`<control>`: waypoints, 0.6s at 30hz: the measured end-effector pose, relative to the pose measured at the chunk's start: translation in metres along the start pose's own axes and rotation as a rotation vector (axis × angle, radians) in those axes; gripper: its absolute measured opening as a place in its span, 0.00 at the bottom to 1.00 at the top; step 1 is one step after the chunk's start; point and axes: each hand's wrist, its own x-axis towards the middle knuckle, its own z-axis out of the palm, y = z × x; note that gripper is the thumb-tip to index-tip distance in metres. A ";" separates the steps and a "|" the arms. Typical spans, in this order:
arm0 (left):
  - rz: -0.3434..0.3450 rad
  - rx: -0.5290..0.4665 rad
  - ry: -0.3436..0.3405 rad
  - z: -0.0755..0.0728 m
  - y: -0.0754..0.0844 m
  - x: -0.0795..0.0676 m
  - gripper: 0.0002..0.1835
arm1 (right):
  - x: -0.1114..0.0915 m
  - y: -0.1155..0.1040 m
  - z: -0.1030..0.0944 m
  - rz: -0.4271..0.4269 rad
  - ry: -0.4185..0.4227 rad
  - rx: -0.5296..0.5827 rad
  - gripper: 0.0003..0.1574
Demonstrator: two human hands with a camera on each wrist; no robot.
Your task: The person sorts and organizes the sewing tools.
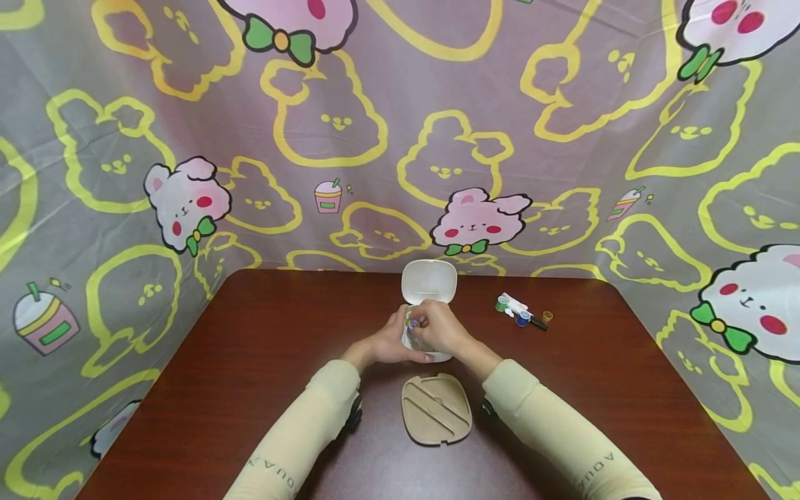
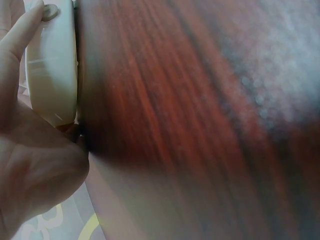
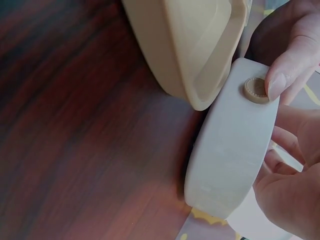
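Observation:
A white box (image 1: 440,357) stands on the table with its lid (image 1: 429,280) raised at the back. My left hand (image 1: 389,342) grips the box from the left, its thumb along the front beside a round brown button (image 3: 256,90). Over the open box, my right hand (image 1: 442,326) has its fingers curled down and pinches a small blue-purple spool (image 1: 413,325). In the right wrist view, the right fingers reach behind the front wall and their tips are partly hidden. Clear plastic shows inside the box, between the hands.
A tan tray (image 1: 431,410) with ridges lies in front of the box. To the right are a green spool (image 1: 501,303), a blue spool (image 1: 522,319), a white strip (image 1: 514,304), a slim black tool (image 1: 538,323) and a small yellowish ring (image 1: 547,315). A patterned curtain (image 1: 375,139) encloses the table.

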 end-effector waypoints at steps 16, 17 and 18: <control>0.006 0.010 0.010 0.000 -0.001 -0.001 0.56 | 0.001 -0.003 0.001 0.037 -0.027 -0.089 0.11; 0.006 0.002 0.012 0.000 -0.001 -0.001 0.57 | 0.001 -0.003 0.001 0.033 -0.028 -0.094 0.11; 0.005 -0.006 0.012 0.000 -0.001 -0.001 0.57 | 0.001 -0.003 0.001 0.028 -0.029 -0.099 0.11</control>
